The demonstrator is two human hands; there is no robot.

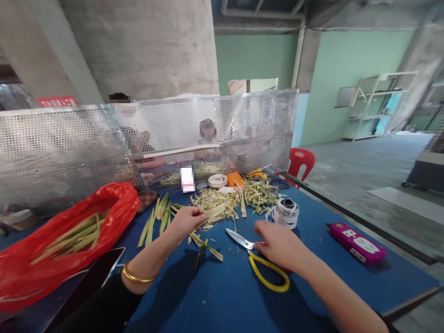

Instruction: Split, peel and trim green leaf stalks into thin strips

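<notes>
My left hand (187, 223), with a gold bangle at the wrist, pinches a pale flat leaf strip (217, 212) over the middle of the table. Below it a bundle of green stalks (204, 247) hangs or lies; its contact with the hand is unclear. My right hand (275, 243) is at the yellow-handled scissors (268, 275), its fingers curled by their pivot. The blades are closed and point up and left. Behind the hands lie heaps of shredded leaf pieces (262, 194). Several green leaves (149, 229) rest left of my left hand.
A red plastic bag (121, 199) with long leaves stands left on the blue table (225, 307). White ribbon rolls (286, 212) and a purple box (359, 243) are at right. Behind a perforated metal screen (173, 120) two people are visible. A red chair (301, 162) stands beyond.
</notes>
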